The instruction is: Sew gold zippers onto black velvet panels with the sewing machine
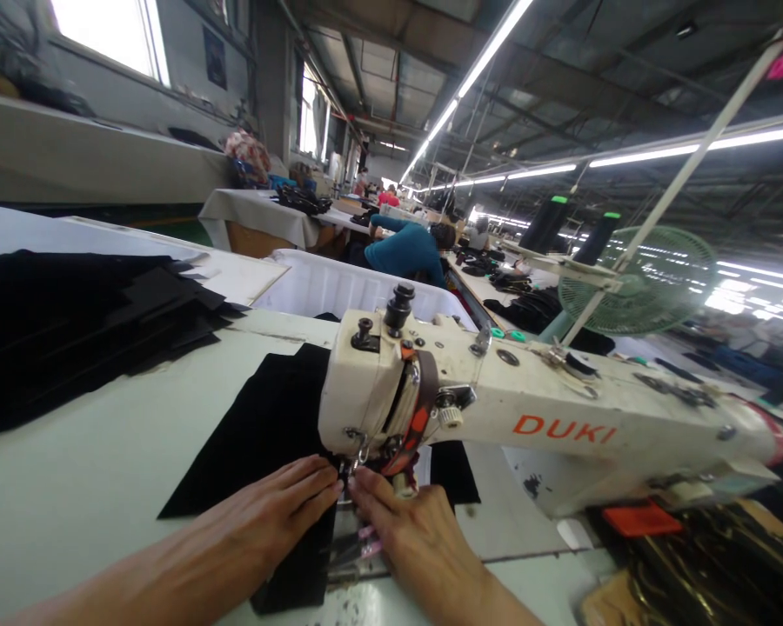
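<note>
A white sewing machine (483, 400) marked DUKI stands before me. Under its head lies a black fabric piece (254, 435), with a strip of it running toward me. My left hand (287, 504) rests flat on this fabric, fingers stretched out and tips just left of the presser foot (347, 474). My right hand (411, 522) is on the other side of the foot, its fingers together and bent, tips close to the needle area. Its thumb and whatever the fingers pinch are hidden. Pinkish scissors-like handles (369, 541) show beside the right hand, partly covered.
A stack of black fabric pieces (91, 322) lies on the table at left. Behind the machine stands a white bin (352, 283). Thread cones (548, 224) and a green fan (639, 278) are at right. A person in a blue top (404, 250) bends over beyond the bin.
</note>
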The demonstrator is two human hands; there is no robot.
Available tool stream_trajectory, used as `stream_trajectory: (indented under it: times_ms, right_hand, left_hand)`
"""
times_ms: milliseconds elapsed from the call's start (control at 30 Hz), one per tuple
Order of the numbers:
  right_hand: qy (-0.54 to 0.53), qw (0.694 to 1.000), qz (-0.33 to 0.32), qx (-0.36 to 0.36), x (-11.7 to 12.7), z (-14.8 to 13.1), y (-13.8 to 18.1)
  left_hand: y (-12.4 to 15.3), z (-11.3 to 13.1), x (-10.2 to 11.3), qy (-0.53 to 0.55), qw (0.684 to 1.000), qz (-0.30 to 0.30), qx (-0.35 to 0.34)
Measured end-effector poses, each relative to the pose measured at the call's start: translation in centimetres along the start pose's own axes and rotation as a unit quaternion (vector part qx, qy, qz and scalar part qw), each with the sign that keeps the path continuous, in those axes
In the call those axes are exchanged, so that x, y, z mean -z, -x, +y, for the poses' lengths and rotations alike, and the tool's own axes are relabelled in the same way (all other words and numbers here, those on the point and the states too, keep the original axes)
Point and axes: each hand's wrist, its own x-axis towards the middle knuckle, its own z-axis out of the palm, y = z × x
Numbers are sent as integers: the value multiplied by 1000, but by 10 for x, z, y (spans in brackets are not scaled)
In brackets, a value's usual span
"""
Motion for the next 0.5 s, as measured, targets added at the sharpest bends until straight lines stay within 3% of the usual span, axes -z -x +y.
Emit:
stream_trajectory:
  times_ms: [167,400,500]
  right_hand:
    - [0,1000,19,-8,-3,5,-1]
    - [-24,998,57,3,-10,11,-1]
    - [-25,997,74,8,-10,12,-1]
  left_hand:
    - [13,-11,-29,37,999,-7,8]
    - [23,-15,-35,27,998,-49,19]
    - [21,-17,-38,28,999,-37,24]
